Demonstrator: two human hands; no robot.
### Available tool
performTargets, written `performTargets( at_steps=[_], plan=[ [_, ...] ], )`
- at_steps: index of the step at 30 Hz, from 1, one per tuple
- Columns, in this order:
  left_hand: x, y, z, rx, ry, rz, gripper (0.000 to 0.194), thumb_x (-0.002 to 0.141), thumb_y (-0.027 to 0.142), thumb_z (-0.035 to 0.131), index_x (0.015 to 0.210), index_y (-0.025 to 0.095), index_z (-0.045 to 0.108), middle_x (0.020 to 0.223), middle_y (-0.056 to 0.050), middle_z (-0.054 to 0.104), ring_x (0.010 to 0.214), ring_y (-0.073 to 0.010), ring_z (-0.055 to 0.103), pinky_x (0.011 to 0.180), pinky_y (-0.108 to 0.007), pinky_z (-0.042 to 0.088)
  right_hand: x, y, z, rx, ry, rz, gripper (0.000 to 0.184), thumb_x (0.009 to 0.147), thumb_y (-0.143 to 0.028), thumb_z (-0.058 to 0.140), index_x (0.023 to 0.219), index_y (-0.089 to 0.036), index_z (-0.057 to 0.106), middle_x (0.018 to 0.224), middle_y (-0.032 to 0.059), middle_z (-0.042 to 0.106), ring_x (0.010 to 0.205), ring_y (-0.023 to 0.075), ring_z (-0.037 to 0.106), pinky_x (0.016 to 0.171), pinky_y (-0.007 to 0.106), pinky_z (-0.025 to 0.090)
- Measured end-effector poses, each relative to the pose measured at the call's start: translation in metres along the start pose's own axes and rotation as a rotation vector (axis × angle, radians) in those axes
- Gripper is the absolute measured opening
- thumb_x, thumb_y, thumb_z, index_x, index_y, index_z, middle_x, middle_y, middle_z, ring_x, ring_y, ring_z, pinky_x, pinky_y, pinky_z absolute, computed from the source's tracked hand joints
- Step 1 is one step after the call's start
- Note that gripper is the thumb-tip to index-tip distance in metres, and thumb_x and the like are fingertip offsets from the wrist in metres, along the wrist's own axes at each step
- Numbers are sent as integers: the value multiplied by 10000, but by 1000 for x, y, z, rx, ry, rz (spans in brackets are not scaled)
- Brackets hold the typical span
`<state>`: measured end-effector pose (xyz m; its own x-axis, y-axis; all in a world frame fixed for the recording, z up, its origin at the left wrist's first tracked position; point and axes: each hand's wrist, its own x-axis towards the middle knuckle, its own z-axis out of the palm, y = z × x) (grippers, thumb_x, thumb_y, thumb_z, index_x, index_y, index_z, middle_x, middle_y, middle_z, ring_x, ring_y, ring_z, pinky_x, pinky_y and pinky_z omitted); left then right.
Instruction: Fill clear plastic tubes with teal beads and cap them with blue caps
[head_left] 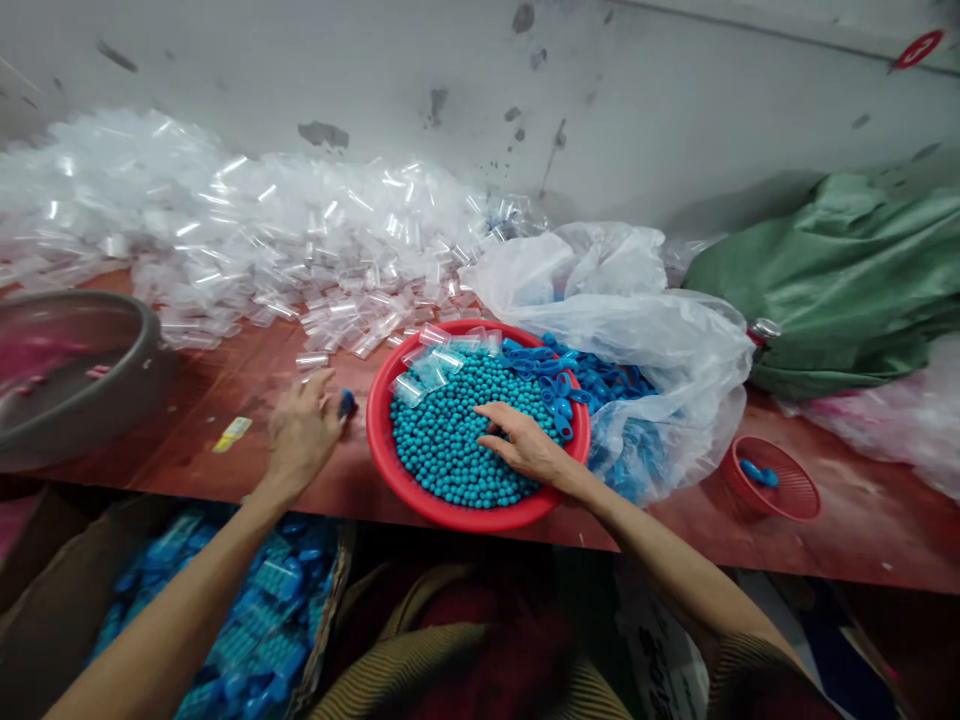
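Observation:
My left hand (304,428) is above the table's front half, its fingers curled around a small dark-blue plastic piece (346,403) that sticks out at the fingertips. Just beyond those fingers lies a clear plastic tube (311,361). My right hand (523,440) reaches over a red basin (380,440) full of round teal beads (442,450). Its thumb and forefinger are apart at the bead surface, with nothing visibly gripped. Several clear tubes (439,365) rest on the beads at the basin's back left, and blue plastic caps (559,390) lie along its right side.
A large heap of clear tubes (300,230) lies against the wall. Right of the basin, a plastic bag (675,340) spills blue caps. A grey basin (142,350) stands left, a small red basket (795,485) and green sack (847,290) right. Below is a carton of filled blue-capped pieces (262,610).

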<state>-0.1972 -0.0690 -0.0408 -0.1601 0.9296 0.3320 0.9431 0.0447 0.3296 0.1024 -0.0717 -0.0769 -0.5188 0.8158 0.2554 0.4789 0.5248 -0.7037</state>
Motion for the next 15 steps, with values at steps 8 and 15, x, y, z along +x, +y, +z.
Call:
performTargets(
  at_steps=[8, 15],
  plan=[
    [28, 92, 32, 173, -175, 204, 438, 843, 481, 460, 1059, 133, 616, 1016, -189, 599, 987, -351, 523, 829, -433, 382, 7, -4, -27, 20, 128, 70, 305, 841, -222, 560, 1132, -161, 626, 990, 84, 686, 821, 167, 629, 789, 318, 497],
    [34, 104, 58, 88, -320, 274, 296, 845, 324, 496, 1091, 193, 596, 996, -115, 610, 909, -277, 585, 742, -344, 425, -2, 5, -36, 78, 188, 106, 290, 831, -240, 554, 1088, -155, 657, 903, 64, 703, 763, 157, 637, 738, 294, 507]
  ],
)
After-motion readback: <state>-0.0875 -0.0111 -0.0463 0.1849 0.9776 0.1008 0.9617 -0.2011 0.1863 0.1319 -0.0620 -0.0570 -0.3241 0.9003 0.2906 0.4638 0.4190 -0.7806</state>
